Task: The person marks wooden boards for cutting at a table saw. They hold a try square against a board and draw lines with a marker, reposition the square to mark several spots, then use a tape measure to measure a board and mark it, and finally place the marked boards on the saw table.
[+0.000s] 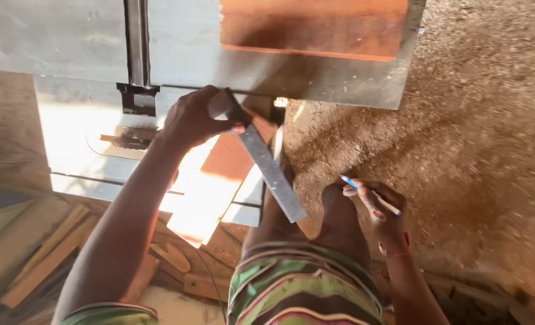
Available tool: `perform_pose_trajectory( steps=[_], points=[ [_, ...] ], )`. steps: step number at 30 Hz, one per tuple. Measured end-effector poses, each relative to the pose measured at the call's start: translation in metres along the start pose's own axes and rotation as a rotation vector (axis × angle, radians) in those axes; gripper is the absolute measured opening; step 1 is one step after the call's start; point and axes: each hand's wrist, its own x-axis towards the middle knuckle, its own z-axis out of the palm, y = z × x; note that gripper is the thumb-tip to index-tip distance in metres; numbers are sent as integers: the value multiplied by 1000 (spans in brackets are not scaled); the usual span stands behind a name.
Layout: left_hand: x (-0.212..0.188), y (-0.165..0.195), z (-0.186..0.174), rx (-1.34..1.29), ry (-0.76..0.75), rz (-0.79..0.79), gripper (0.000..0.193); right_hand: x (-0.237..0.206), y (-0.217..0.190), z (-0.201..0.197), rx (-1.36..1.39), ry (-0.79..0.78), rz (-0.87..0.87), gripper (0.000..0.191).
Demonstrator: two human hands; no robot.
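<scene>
1. Left hand [194, 117]: fingers closed around the stock of a metal try square [261, 159], at the far right corner of the machine table [69, 144].
2. Try square: the steel blade runs diagonally from the hand, past the table's right edge, to its free end above the person's knee [340, 210].
3. Wooden board [210, 189]: reddish, lying flat along the table's right edge under the square. Its near end overhangs the front edge of the table.
4. Right hand [379, 207]: fingers pinched together on a pencil [370, 195] with a blue end, held off the table, to the right of the knee and well apart from the board.
5. Open room: the table surface left of the board is bare metal in bright sunlight. A dark blade guide [136, 99] stands at the far edge.
6. Surroundings: sawdust-covered ground [478, 138] lies to the right of the table; wood offcuts [45, 253] are piled below its front left corner.
</scene>
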Motion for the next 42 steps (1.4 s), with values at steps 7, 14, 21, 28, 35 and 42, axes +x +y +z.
perform_pose_trajectory(
  steps=[7,14,21,28,35,42],
  points=[
    [4,-11,8,-68,10,116,80,21,-46,78,143,11,-177,47],
    [10,-19,19,-169,68,185,68,71,-62,104,429,-45,-101,24],
    [14,-18,14,-99,80,207,69,103,-59,124,76,-95,-237,12],
    [15,-15,14,-92,82,218,75,108,-63,130,-96,-109,-259,14],
    [16,-19,18,-96,126,262,76,124,-58,130,-181,-183,-431,11],
    [16,-22,22,-94,125,236,78,129,-78,127,-319,-243,-422,11]
  ],
)
